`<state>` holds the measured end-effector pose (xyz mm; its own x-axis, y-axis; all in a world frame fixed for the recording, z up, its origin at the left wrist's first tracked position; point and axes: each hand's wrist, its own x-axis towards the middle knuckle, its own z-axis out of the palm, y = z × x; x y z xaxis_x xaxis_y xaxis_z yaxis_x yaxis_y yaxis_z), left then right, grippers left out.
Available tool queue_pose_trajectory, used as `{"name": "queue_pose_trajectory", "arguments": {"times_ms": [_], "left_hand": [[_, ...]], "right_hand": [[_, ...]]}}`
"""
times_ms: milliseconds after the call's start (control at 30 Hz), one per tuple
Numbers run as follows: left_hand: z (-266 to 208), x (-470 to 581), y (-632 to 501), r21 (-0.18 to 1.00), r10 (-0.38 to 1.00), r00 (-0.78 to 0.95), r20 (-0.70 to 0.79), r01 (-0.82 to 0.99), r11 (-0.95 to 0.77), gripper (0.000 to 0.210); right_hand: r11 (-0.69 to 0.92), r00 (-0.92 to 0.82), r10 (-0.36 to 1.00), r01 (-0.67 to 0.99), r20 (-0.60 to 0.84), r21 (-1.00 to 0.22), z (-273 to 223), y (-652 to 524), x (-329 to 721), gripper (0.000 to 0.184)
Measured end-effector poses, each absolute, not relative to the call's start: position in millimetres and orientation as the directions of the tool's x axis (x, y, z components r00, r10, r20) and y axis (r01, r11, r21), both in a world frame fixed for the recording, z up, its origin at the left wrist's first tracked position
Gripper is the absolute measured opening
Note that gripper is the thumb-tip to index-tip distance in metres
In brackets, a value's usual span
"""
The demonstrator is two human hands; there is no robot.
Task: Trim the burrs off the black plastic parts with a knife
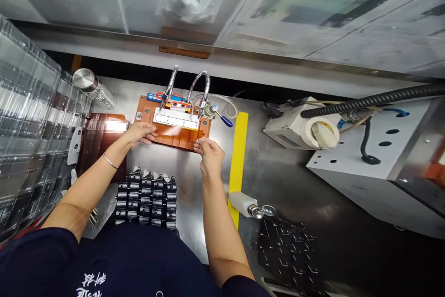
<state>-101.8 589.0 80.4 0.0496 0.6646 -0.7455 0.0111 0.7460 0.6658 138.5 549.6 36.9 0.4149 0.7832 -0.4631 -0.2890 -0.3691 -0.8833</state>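
A brown-orange fixture plate (140, 108) lies on the metal bench before me, with a white dotted panel (176, 119) on top. Along its near side stretches a glossy amber film (175, 135). My left hand (141, 133) pinches the left end of this film, fingers closed near the plate's front left corner. At the other end, the thumb and fingertips of my right hand (210, 152) are closed on the film's right edge. A toggle clamp with a blue handle (226, 122) sits at the plate's right. Two bendy metal hoses (206, 77) arch over the panel.
Stacked amber sheets (100, 148) lie left, beside clear plastic trays (31, 125). Black moulded parts (146, 197) stand in rows near my body. Right of the yellow tape (238, 158) are a white dispenser bottle (243, 203), more black parts (288, 255) and a machine (295, 125). A glass flask (99, 91) stands behind.
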Motion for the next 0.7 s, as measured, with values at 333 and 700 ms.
{"name": "queue_pose_trajectory", "arguments": {"times_ms": [333, 700], "left_hand": [[71, -86, 618, 0.728, 0.733, -0.213, -0.646, 0.117, 0.676, 0.018], [67, -87, 624, 0.735, 0.749, -0.251, -0.613, 0.167, 0.658, 0.018]], "right_hand": [[-0.490, 0.388, 0.747, -0.229, -0.540, -0.841, 35, 579, 131, 0.017], [-0.537, 0.398, 0.712, -0.224, -0.579, -0.813, 39, 589, 128, 0.018]]}}
